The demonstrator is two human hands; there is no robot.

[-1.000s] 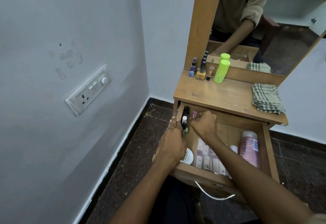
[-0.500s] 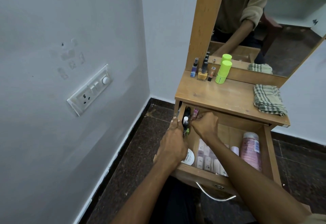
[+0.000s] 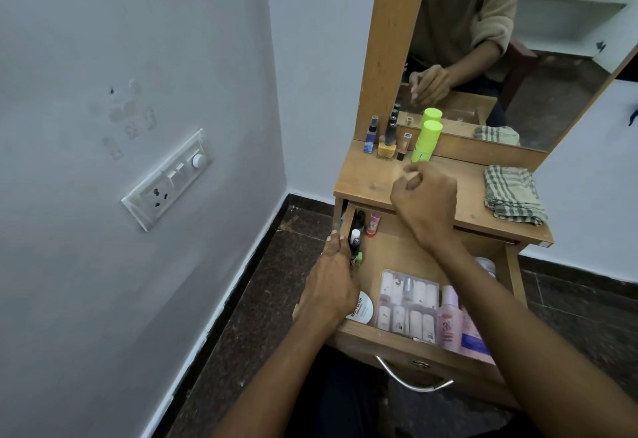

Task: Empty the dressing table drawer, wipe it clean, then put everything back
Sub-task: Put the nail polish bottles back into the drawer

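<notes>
Head | round tin (image 3: 361,307) label partly reads "NAIL POLISH" | drawer (image 3: 397,254) open

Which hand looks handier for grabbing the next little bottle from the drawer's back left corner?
Probably the left hand: it already rests at the drawer wall, right beside the small bottles. The right hand is curled up above the tabletop, near the green tube, so it is farther away.
</notes>
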